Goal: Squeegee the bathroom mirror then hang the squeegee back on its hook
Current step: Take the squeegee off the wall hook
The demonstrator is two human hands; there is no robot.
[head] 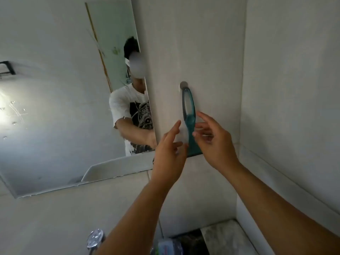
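A teal squeegee (189,115) hangs by its looped handle from a round grey hook (183,85) on the tiled wall, just right of the mirror (55,107). Its blade end points down between my two hands. My left hand (170,155) is open, fingers spread, just left of the squeegee's lower part and covering part of the blade. My right hand (213,140) is open on the right side, its fingertips close to the handle; I cannot tell whether they touch it.
The mirror shows a person in a white printed T-shirt and carries several water drops at its left. A chrome tap (95,238) and a dark counter corner (193,240) lie below. A wall corner (241,107) stands close on the right.
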